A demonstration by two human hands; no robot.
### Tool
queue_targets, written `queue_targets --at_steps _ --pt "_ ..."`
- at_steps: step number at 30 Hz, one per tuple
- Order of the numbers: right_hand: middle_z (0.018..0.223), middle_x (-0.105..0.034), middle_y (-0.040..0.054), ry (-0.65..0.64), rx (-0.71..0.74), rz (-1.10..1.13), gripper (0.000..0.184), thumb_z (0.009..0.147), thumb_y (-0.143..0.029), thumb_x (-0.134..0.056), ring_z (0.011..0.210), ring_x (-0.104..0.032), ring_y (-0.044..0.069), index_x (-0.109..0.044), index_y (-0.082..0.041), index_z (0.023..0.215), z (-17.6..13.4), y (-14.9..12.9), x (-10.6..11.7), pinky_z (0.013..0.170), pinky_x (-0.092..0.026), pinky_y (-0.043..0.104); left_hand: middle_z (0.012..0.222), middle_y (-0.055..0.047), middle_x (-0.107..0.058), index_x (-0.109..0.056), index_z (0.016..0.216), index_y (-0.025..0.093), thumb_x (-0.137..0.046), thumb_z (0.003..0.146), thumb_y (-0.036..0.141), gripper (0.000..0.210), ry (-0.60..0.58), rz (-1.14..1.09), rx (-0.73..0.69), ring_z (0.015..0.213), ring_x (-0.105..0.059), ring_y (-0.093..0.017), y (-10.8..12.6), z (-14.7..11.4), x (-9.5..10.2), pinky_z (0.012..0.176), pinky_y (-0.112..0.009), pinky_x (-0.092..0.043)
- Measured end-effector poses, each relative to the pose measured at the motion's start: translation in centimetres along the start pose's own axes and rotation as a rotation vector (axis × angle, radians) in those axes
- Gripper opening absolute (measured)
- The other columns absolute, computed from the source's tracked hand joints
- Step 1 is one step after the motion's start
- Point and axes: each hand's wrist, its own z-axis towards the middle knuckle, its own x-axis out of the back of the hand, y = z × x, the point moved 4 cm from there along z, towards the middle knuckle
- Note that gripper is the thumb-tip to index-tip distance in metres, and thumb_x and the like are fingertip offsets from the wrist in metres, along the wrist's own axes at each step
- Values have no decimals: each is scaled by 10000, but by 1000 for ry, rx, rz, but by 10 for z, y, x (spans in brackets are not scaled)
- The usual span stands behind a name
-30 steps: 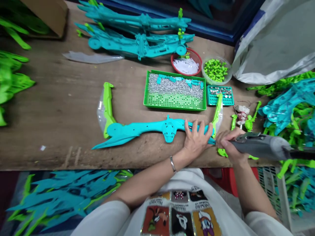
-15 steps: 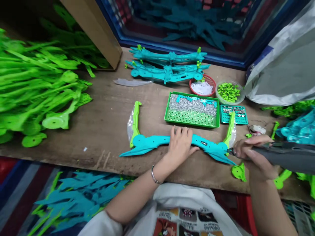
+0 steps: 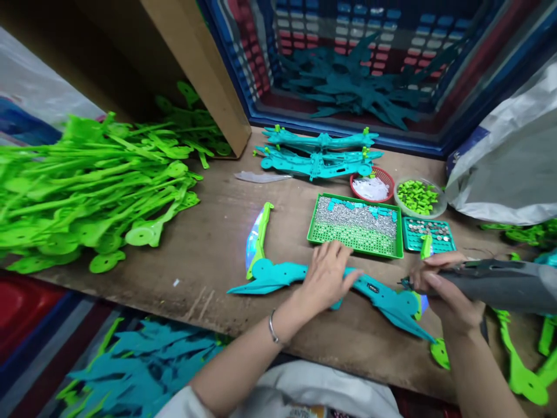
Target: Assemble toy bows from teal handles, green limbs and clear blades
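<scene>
A turquoise toy bow [image 3: 278,274] lies on the table, with lime-green arms at both ends. Clear pieces on those arms glow bluish. My left hand [image 3: 327,276] is over the middle of the bow, fingers across it and thumb out to the right, gripping it. My right hand [image 3: 450,290] is wrapped round a dark grey electric screwdriver [image 3: 505,283]. The driver's tip is above the bow's right part, seemingly apart from it. That hand partly hides the right green arm [image 3: 426,245].
A green tray [image 3: 354,251] of small screws stands beyond the bow. Near it are a red basket [image 3: 378,173], a bowl of green clips [image 3: 418,197] and a teal tray [image 3: 429,235]. Green parts [image 3: 100,191] pile at left; finished-looking turquoise pieces [image 3: 322,157] lie behind.
The bow has tilted, its right end nearer me. The screwdriver tip has come away from the bow's right end. The clear pieces now glow. The camera view has shifted.
</scene>
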Motion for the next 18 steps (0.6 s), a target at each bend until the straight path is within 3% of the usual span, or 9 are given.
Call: queue_targets --at_steps 3,6,8,13,18 --pt "622 -643 -6 -3 3 10 190 817 -230 -735 539 -610 180 -696 -235 1003 8 3 -4 541 -493 337 1086 -134 -655 -619 1095 129 -397 1048 211 241 120 55 35 1051 -596 -251 -28 54 21 945 -407 -490" --pt "621 -639 -16 9 2 18 194 817 -234 -744 539 -605 176 -698 -242 1005 18 5 -9 562 -504 344 1155 -199 -672 -594 1161 65 -529 989 172 213 44 125 210 1131 -619 -284 -58 104 25 990 -408 -475" --pt "620 -633 -21 32 5 22 193 814 -243 -754 545 -605 175 -698 -239 999 25 6 -11 577 -510 348 1139 -229 -690 -586 1181 35 -564 971 167 249 5 124 261 1130 -643 -296 -69 124 22 982 -407 -482" --pt "606 -630 -31 92 22 -14 202 793 -268 -770 531 -600 176 -685 -227 972 41 6 -4 574 -508 344 1087 -179 -738 -605 1259 106 -614 943 191 328 7 -30 314 1083 -680 -281 -82 128 17 964 -404 -498" --pt "610 -633 -29 112 31 -124 218 809 -330 -755 548 -626 187 -662 -218 972 51 15 1 591 -525 354 1041 -70 -772 -738 1107 202 -679 887 185 229 -14 -205 246 998 -696 -221 -96 129 27 921 -341 -515"
